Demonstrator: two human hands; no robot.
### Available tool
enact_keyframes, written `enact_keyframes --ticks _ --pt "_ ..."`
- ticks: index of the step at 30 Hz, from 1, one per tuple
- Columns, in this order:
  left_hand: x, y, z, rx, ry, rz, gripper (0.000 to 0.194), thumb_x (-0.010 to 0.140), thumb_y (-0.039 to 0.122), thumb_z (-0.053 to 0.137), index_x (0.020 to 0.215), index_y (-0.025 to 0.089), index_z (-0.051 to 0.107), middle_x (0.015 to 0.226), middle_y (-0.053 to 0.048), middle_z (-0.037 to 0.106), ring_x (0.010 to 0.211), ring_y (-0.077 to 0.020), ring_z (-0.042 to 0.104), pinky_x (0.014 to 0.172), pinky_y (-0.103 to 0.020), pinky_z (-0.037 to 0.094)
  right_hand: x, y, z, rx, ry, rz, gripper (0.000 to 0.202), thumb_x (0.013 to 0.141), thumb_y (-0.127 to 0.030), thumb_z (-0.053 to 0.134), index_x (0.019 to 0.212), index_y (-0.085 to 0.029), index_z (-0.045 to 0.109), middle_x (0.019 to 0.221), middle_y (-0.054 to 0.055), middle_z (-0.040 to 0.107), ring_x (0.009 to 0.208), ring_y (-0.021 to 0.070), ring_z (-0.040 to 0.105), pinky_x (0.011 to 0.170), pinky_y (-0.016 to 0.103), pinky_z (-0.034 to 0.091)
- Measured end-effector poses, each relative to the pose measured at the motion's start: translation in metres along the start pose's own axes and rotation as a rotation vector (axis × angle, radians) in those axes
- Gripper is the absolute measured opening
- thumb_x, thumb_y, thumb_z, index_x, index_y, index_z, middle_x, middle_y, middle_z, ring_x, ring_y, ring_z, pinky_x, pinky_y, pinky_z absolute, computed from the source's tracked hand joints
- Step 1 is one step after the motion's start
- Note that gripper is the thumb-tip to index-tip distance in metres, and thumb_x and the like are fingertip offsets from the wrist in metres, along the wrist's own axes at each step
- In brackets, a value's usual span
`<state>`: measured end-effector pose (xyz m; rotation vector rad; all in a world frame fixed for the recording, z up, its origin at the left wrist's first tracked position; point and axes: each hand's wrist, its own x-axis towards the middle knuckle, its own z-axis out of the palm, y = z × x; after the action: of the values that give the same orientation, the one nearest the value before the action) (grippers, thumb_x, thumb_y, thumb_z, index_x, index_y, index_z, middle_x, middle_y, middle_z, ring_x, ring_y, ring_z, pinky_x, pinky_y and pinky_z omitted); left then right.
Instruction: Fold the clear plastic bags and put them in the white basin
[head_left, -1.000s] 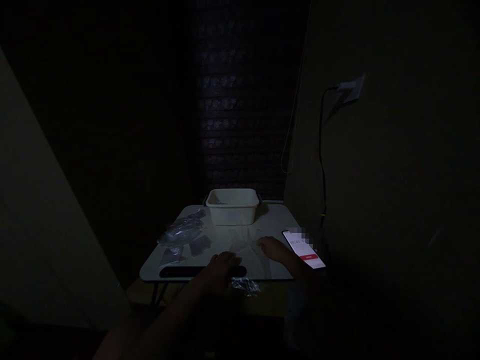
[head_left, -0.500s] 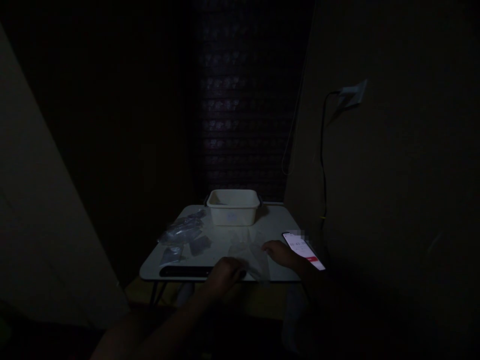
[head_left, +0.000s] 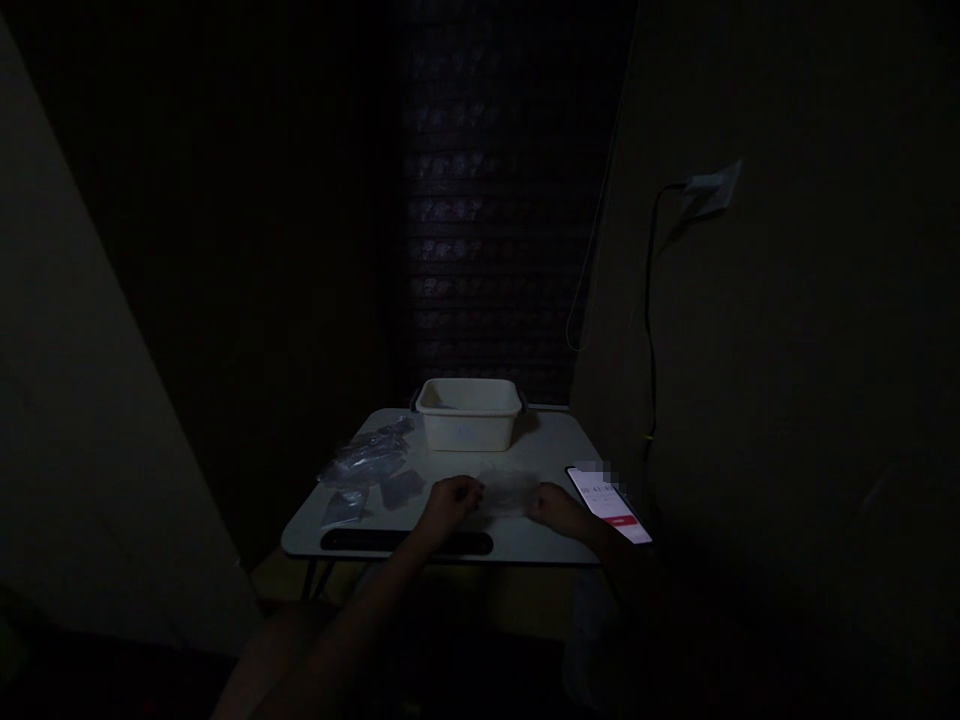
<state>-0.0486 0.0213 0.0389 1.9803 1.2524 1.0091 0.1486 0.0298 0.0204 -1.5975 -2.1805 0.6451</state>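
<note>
here, left hand (head_left: 451, 506) and right hand (head_left: 561, 510) pinch a plastic bag (head_left: 508, 493), apparently spread, not yet released; crumpled film (head_left: 367, 462) lies left.

A lit phone (head_left: 609, 505) lies at the right edge of the pale worktop (head_left: 559, 440). A dark blind (head_left: 450, 215) hangs behind the worktop, a looped cord (head_left: 576, 348) alongside. A black cable (head_left: 649, 290) runs down the right wall (head_left: 795, 350) from a socket (head_left: 714, 191).
</note>
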Motion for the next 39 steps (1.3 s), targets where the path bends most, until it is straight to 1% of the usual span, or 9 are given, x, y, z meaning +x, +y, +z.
enact_keyframes --ticks 4,7,11,14,22,26,29,34,39 --pt "0.003 -0.002 -0.003 -0.058 0.058 -0.041 0.03 0.063 0.037 0.043 0.076 0.012 0.054 0.071 -0.004 0.058 0.066 -0.0131 0.052 0.057 -0.021 0.039 0.003 -0.009 -0.003 0.098 0.048 0.061 0.018 0.062 -0.023 0.043 0.066 -0.012 0.056 0.064 0.003 0.056 0.058 0.0112 0.049 0.049 0.02 0.035" --pt "0.003 -0.006 -0.006 -0.015 0.021 -0.147 0.035 0.058 0.038 0.047 0.08 0.011 0.053 0.075 -0.004 0.058 0.065 -0.014 0.051 0.055 -0.022 0.038 0.003 -0.013 -0.005 0.212 0.045 0.128 0.014 0.061 -0.021 0.043 0.064 -0.011 0.054 0.059 0.001 0.053 0.049 0.008 0.046 0.042 0.018 0.034" --pt "0.004 -0.021 -0.008 0.127 -0.041 -0.237 0.023 0.054 0.029 0.05 0.067 0.011 0.056 0.066 -0.003 0.058 0.063 -0.0141 0.051 0.055 -0.021 0.037 0.004 -0.012 -0.004 0.405 0.052 0.184 0.011 0.06 -0.022 0.046 0.062 -0.013 0.051 0.056 0.0 0.052 0.048 0.0074 0.046 0.039 0.017 0.035" --pt "0.004 -0.033 -0.007 0.121 -0.095 -0.266 0.019 0.055 0.027 0.047 0.058 0.011 0.056 0.054 0.0 0.056 0.058 -0.0127 0.05 0.051 -0.02 0.035 0.005 -0.007 -0.001 0.558 0.059 0.246 0.011 0.06 -0.025 0.047 0.063 -0.014 0.05 0.059 0.001 0.053 0.052 0.0092 0.05 0.04 0.018 0.037" --pt "-0.003 -0.027 0.003 -0.309 -0.058 -0.424 0.023 0.057 0.031 0.048 0.045 0.012 0.046 0.034 0.005 0.042 0.034 -0.0053 0.039 0.037 -0.018 0.028 0.004 0.004 0.006 0.853 0.067 0.356 0.009 0.057 -0.018 0.05 0.065 -0.014 0.05 0.06 0.002 0.054 0.055 0.0104 0.053 0.048 0.021 0.042" --pt "-0.004 -0.022 0.007 -0.396 -0.047 -0.543 0.015 0.06 0.025 0.047 0.054 0.012 0.048 0.035 0.005 0.045 0.033 -0.0058 0.042 0.034 -0.017 0.028 0.003 0.004 0.004 0.871 0.102 0.35 0.008 0.055 -0.015 0.05 0.063 -0.013 0.05 0.056 0.0 0.054 0.054 0.0107 0.053 0.049 0.022 0.042" --pt "-0.004 -0.016 0.007 -0.473 -0.035 -0.611 0.011 0.063 0.021 0.043 0.065 0.011 0.048 0.045 0.002 0.051 0.038 -0.0073 0.048 0.035 -0.016 0.031 0.004 0.007 0.006 0.909 0.117 0.355 0.008 0.053 -0.014 0.052 0.06 -0.014 0.049 0.054 -0.001 0.054 0.052 0.0107 0.053 0.051 0.023 0.043" --pt "-0.008 -0.01 0.007 -0.584 -0.061 -0.624 0.015 0.066 0.023 0.043 0.074 0.011 0.047 0.06 -0.001 0.056 0.052 -0.0104 0.055 0.042 -0.017 0.038 0.008 0.02 0.016 1.033 0.19 0.345 0.016 0.051 -0.013 0.054 0.065 -0.015 0.046 0.057 -0.002 0.054 0.053 0.0124 0.054 0.054 0.027 0.044" --pt "-0.009 -0.015 0.013 -0.557 -0.03 -0.625 0.018 0.061 0.008 0.046 0.079 0.011 0.043 0.051 0.002 0.053 0.05 -0.0098 0.054 0.046 -0.018 0.04 0.007 0.025 0.017 1.094 0.183 0.326 0.018 0.053 -0.014 0.053 0.068 -0.016 0.044 0.058 -0.001 0.054 0.053 0.0137 0.055 0.055 0.029 0.044"
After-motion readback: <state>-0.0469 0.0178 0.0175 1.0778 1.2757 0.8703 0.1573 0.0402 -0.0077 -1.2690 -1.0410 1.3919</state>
